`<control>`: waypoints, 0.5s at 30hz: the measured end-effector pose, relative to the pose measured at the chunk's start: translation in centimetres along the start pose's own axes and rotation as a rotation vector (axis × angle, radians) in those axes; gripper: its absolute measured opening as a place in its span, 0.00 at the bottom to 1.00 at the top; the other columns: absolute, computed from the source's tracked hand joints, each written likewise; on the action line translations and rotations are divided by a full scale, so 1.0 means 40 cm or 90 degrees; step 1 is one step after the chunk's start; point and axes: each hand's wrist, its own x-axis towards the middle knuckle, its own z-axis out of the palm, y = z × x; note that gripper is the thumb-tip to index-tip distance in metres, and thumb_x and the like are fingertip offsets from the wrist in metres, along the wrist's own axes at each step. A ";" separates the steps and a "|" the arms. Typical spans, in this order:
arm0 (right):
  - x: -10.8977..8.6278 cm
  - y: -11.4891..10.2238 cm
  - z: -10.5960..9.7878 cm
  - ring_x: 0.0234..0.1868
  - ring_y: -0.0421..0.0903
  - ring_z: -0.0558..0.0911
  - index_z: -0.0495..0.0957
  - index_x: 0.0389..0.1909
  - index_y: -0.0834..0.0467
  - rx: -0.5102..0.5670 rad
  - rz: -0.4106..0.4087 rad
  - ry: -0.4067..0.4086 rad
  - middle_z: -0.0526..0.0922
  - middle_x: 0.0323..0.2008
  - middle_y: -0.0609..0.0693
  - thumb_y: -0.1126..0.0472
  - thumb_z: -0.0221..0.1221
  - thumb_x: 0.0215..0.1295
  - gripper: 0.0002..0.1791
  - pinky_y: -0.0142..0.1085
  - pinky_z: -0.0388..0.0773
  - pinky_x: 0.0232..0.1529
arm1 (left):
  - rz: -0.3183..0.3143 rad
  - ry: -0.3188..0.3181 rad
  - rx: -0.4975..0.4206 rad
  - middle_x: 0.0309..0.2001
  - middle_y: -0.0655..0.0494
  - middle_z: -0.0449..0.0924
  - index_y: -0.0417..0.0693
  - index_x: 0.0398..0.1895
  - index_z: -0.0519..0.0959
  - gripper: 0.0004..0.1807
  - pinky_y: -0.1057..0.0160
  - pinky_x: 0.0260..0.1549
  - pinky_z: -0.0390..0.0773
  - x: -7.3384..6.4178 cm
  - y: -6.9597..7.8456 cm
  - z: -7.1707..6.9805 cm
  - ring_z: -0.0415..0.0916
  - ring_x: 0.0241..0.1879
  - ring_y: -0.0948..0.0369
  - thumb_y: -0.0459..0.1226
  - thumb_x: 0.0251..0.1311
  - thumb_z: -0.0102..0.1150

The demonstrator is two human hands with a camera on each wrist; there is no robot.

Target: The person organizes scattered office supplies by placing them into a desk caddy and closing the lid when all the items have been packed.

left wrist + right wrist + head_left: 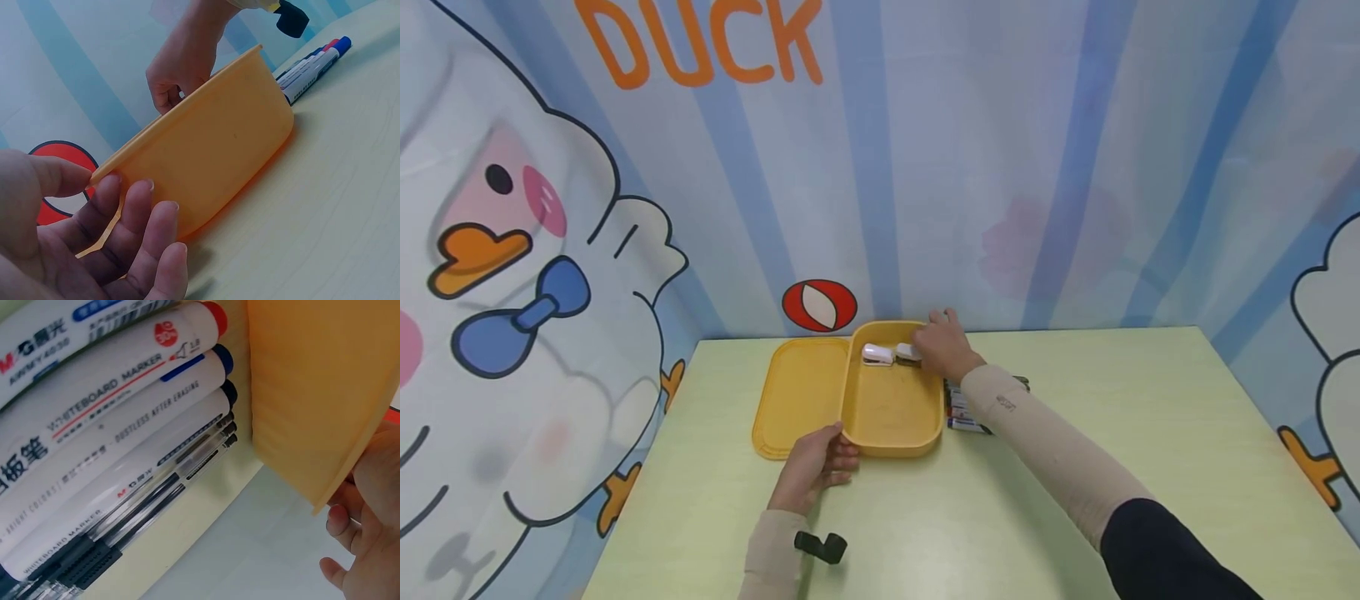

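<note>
A yellow plastic box (891,417) stands uncovered on the table, with a white stapler (877,355) lying near its far end. Beside that one is a second white stapler (907,353), its right end hidden by my right hand (943,346). That hand reaches over the box's far right rim and grips the second stapler, fingers curled down inside. My left hand (816,467) pinches the box's near left rim between thumb and index finger, as the left wrist view shows, with the other fingers loosely curled beside the wall.
The yellow lid (801,396) lies flat to the left of the box. Several whiteboard markers (125,381) and slim clear pens (187,465) lie in a row along the box's right side, partly under my right forearm. A printed backdrop (925,167) rises behind the table.
</note>
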 end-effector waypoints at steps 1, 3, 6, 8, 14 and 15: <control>-0.001 -0.001 -0.001 0.45 0.53 0.73 0.83 0.33 0.50 0.001 0.000 0.002 0.86 0.32 0.46 0.62 0.62 0.60 0.04 0.60 0.55 0.64 | 0.000 0.001 0.000 0.32 0.51 0.83 0.42 0.37 0.77 0.19 0.57 0.31 0.81 0.000 0.000 0.000 0.83 0.32 0.56 0.50 0.67 0.50; -0.003 -0.002 -0.001 0.45 0.53 0.73 0.83 0.33 0.49 -0.005 0.000 0.005 0.86 0.31 0.45 0.63 0.62 0.60 0.04 0.60 0.55 0.65 | 0.000 0.001 0.000 0.32 0.51 0.84 0.42 0.37 0.77 0.19 0.57 0.31 0.81 0.000 0.000 0.001 0.83 0.32 0.56 0.50 0.67 0.50; -0.004 -0.002 0.001 0.46 0.52 0.74 0.83 0.33 0.49 -0.021 0.002 0.005 0.85 0.31 0.45 0.64 0.61 0.61 0.06 0.60 0.55 0.65 | -0.001 -0.001 0.000 0.32 0.51 0.84 0.42 0.37 0.77 0.20 0.58 0.31 0.81 0.000 -0.001 0.002 0.83 0.32 0.56 0.50 0.67 0.50; -0.006 -0.002 0.002 0.46 0.52 0.74 0.83 0.34 0.49 -0.027 0.001 0.003 0.85 0.31 0.45 0.64 0.60 0.62 0.06 0.60 0.54 0.65 | -0.001 -0.003 0.000 0.32 0.51 0.83 0.42 0.37 0.77 0.20 0.58 0.31 0.81 -0.001 -0.001 0.002 0.83 0.31 0.56 0.51 0.67 0.49; -0.012 -0.004 -0.011 0.48 0.54 0.74 0.83 0.40 0.50 -0.022 0.005 0.006 0.85 0.38 0.48 0.58 0.60 0.64 0.06 0.60 0.56 0.64 | -0.003 -0.005 -0.004 0.32 0.51 0.84 0.42 0.38 0.77 0.20 0.58 0.30 0.81 0.000 -0.002 0.000 0.82 0.31 0.56 0.51 0.66 0.50; -0.014 -0.003 -0.015 0.48 0.53 0.74 0.83 0.41 0.51 -0.014 0.008 0.006 0.85 0.40 0.49 0.56 0.60 0.65 0.07 0.59 0.59 0.63 | -0.003 -0.005 -0.005 0.32 0.51 0.84 0.42 0.38 0.77 0.20 0.58 0.30 0.81 0.000 -0.003 0.000 0.82 0.31 0.56 0.51 0.66 0.51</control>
